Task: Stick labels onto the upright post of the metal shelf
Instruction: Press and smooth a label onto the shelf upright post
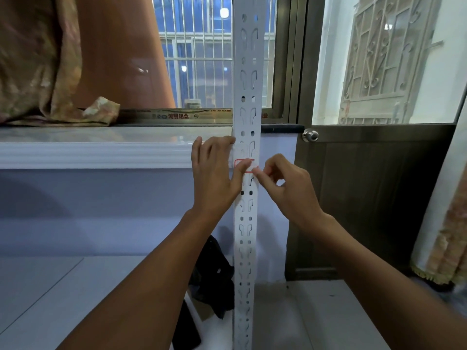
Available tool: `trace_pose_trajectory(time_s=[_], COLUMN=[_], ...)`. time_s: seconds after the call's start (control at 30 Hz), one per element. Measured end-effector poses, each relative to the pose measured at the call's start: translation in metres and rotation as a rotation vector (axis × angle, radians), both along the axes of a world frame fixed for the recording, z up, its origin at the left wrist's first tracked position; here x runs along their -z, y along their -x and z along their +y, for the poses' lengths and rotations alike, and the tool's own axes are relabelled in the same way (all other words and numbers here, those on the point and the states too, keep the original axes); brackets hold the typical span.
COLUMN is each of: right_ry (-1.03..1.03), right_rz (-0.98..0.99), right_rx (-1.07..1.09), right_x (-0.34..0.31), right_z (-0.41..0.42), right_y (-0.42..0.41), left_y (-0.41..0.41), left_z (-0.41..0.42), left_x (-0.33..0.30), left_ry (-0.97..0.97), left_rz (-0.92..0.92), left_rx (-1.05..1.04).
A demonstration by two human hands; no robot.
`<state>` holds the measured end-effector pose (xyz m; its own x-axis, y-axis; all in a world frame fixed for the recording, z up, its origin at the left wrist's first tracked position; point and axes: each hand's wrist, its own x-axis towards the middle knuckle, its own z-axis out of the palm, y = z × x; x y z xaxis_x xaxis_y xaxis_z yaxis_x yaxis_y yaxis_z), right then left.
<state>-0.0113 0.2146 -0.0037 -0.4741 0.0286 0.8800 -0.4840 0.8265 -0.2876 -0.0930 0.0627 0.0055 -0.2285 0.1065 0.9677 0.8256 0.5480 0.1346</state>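
A red-bordered label point(244, 165) lies on the front face of the white post point(246, 102), level with the windowsill. The left hand point(214, 173) presses it with spread fingers; the right hand point(286, 184) pinches its right edge. It looks thin, limp and sticky: best handled by the edges, then smoothed flat.

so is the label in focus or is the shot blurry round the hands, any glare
Head view: the label on the post is soft, red outline smeared; both hands slightly blurred; mild glare on the sill; wide-angle bending at the edges.
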Motion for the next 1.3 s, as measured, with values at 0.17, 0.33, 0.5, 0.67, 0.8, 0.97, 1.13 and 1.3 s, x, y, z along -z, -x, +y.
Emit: trace_pose_trajectory(time_s=[0.17,0.33,0.5,0.67,0.8,0.97,1.13,1.3], right_ry=[-0.095,-0.090,-0.060,-0.040,-0.077,-0.342,-0.365,-0.264], right_rz=[-0.163,-0.177,-0.086,0.026,0.136,0.258,0.205,0.072], right_rx=[0.003,0.011,0.036,0.124,0.186,0.289,0.309,0.312], right_x=[0.014,0.013,0.016,0.010,-0.001,-0.008,-0.014,-0.018], right_z=[0.010,0.007,0.005,0.002,-0.003,-0.006,-0.015,-0.023], right_y=[-0.001,-0.004,-0.005,0.003,0.007,0.011,0.004,0.004], left_y=[0.002,0.002,0.001,0.002,0.001,0.003,0.005,0.002], left_z=[0.003,0.006,0.006,0.007,0.006,0.004,0.006,0.006], left_x=[0.002,0.003,0.003,0.003,0.004,0.005,0.006,0.005], left_ry=[-0.009,-0.029,-0.033,-0.032,-0.036,-0.012,-0.010,-0.021], left_rz=[0.029,0.024,0.020,0.007,0.024,0.049,0.060,0.076], left_rx=[-0.010,-0.019,-0.024,-0.008,0.006,-0.025,-0.044,-0.042])
